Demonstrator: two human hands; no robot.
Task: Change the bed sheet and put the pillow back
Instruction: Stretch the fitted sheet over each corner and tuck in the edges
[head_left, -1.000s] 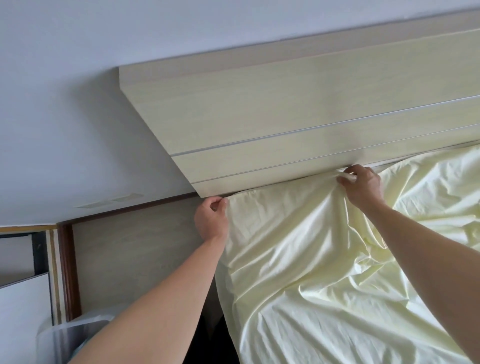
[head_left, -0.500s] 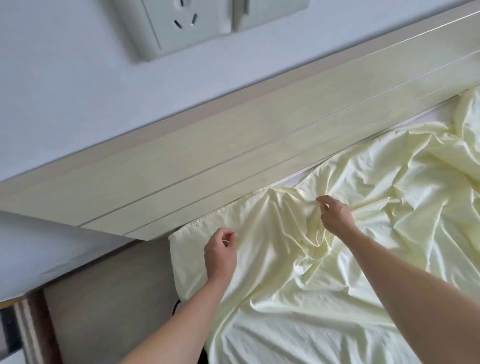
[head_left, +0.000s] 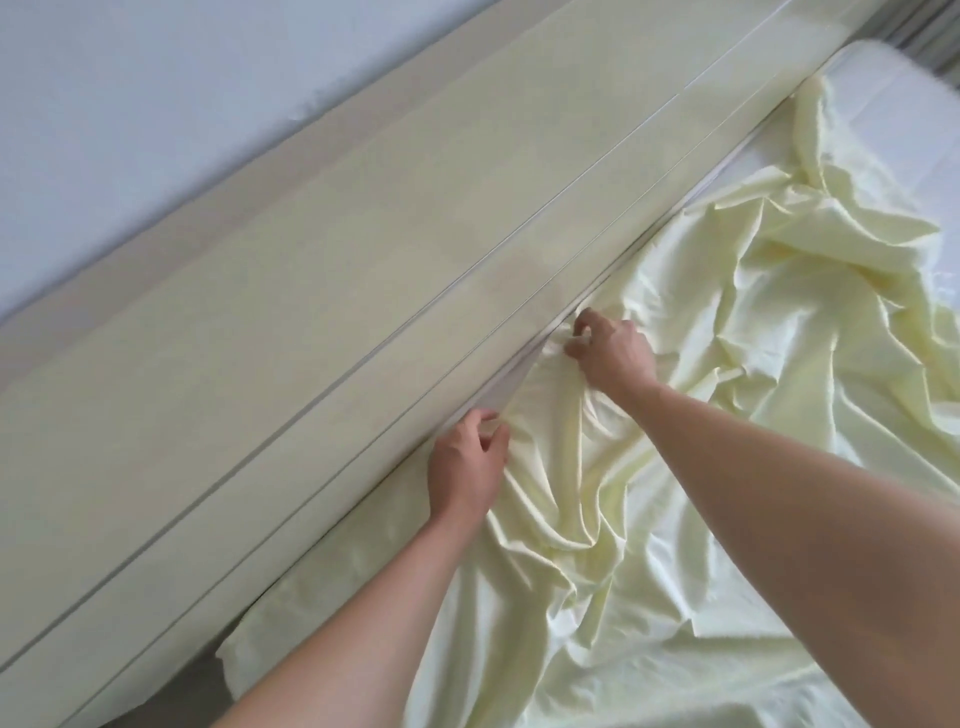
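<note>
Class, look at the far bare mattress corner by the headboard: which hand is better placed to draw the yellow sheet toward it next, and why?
Probably the right hand. It grips the sheet along the headboard, nearer the bare mattress; the left hand is farther from it.

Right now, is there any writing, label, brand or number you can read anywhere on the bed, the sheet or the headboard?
None can be read.
The pale yellow sheet is plain, with no tag or print showing.
The headboard bears only grooves, no lettering.
The bare mattress corner shows no label.
</note>
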